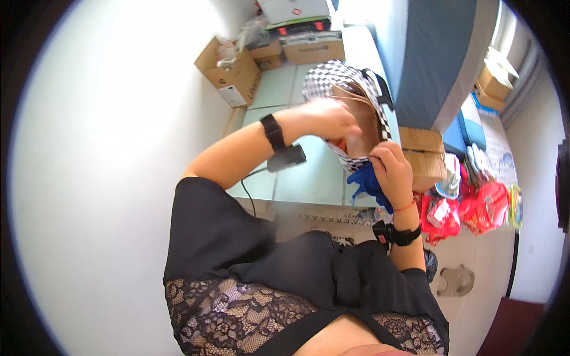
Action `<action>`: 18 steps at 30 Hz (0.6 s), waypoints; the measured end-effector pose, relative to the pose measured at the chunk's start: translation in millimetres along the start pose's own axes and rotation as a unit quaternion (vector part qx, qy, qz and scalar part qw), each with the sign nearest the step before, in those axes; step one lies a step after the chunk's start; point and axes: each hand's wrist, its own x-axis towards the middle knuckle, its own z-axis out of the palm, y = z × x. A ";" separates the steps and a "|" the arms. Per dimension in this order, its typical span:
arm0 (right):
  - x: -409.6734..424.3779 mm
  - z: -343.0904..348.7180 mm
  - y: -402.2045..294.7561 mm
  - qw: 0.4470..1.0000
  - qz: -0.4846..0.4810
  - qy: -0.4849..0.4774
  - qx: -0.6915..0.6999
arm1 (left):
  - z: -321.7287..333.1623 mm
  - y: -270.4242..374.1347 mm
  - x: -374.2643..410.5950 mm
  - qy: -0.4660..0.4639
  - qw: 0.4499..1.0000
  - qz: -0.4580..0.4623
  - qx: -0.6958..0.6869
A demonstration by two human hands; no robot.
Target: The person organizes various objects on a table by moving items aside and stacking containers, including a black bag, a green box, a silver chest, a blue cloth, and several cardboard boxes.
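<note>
A black-and-white checkered bag lies on the pale green tiled surface, its tan inside facing up. Thin tan straps cross its far end, and something orange shows by the near left rim. Over the bag's opening is my left hand, blurred, its fingers pointing down to the right; whether it grips anything is unclear. My right hand pinches the bag's near right rim between thumb and fingers. A bunched blue cloth hangs at that rim, partly behind my right hand.
Cardboard boxes stand against the wall at the far left. A blue-grey panel rises right of the bag, with a closed cardboard box beside it. Red bags lie farther right. A plastic stool stands on the floor.
</note>
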 end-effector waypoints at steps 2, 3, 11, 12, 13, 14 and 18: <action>0.7 2.4 -0.6 1.000 -0.001 -0.023 0.007 | 30.0 -6.0 -1.7 -0.041 0.982 0.043 -0.180; 2.8 3.7 -3.6 0.999 -0.003 -0.036 0.005 | 42.9 -4.7 -1.6 -0.074 0.973 0.002 -0.218; 8.6 0.2 3.8 0.999 -0.039 0.021 0.021 | 29.0 -18.8 -32.5 0.117 0.973 0.027 -0.197; 7.2 -3.3 3.6 0.998 -0.008 0.047 0.045 | 30.0 -14.9 -54.6 0.283 0.943 0.105 -0.144; 1.2 -6.7 5.2 0.995 0.026 0.073 0.064 | 39.9 -14.3 -68.9 0.412 0.900 0.101 -0.097; -8.1 -11.1 10.8 0.988 0.101 0.067 0.096 | 54.3 -19.8 -76.2 0.492 0.868 0.047 -0.048; -33.7 -7.2 64.7 0.984 0.157 -0.012 0.078 | 142.3 -19.6 -66.0 0.282 0.834 -0.131 -0.456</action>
